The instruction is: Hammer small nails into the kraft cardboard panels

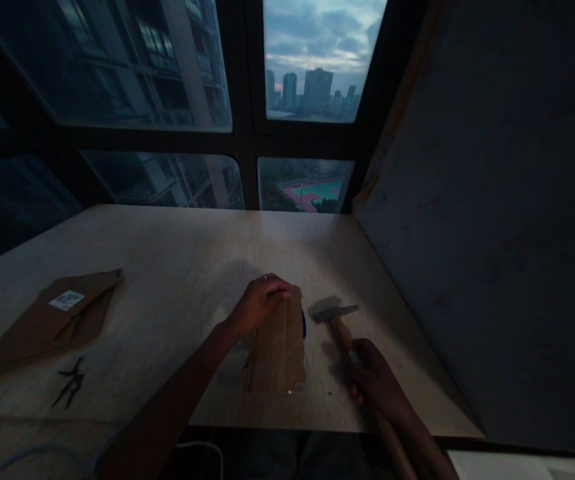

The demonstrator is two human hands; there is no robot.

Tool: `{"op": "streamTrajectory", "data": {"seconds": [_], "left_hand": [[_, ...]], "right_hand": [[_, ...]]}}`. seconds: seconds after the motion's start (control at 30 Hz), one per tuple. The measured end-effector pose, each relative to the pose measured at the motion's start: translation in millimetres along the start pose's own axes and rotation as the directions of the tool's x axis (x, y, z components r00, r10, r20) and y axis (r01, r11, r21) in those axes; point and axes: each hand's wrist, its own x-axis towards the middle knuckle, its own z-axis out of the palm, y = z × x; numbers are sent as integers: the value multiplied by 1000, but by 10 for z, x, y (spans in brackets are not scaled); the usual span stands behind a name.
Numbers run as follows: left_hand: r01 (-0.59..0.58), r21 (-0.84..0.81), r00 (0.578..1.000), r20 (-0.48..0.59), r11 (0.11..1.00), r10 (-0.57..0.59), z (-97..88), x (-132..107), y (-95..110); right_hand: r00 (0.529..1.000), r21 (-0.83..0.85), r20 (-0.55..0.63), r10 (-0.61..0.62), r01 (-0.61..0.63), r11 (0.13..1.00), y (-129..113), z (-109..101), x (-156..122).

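A folded piece of brown cardboard lies in front of me near the table's front edge. My left hand grips its upper left end with bent fingers, a ring on one of them. Something blue peeks out from under the cardboard's right side; most of it is hidden. To the right, my right hand is wrapped round the wooden handle of a hammer. Its metal head is just above or on the tabletop, apart from the cardboard; I cannot tell whether it touches the table.
Flat brown cardboard pieces with a white label lie on the left of the table. Dark pliers rest nearer me. A pale cable runs below the front edge. A grey wall bounds the right, windows the back.
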Motion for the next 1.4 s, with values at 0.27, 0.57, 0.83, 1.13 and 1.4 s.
{"op": "streamTrajectory", "data": {"seconds": [0.27, 0.57, 0.83, 1.13, 1.4], "left_hand": [[130, -253, 984, -86, 959, -156, 33, -2, -15], [94, -237, 990, -78, 967, -115, 191, 22, -34], [99, -229, 991, -68, 968, -117, 254, -18, -107], [150, -273, 977, -107, 950, -185, 235, -61, -77], [211, -300, 953, -150, 930, -265, 246, -205, -12]], "right_hand": [[973, 392, -109, -203, 230, 891, -548, 407, -416], [994, 334, -5, -108, 103, 937, -737, 319, -376], [986, 122, -82, -143, 152, 981, -596, 513, -314], [953, -3, -218, -208, 213, 977, -572, 932, -393], [941, 6, -274, -199, 209, 978, -466, 960, -361]]}}
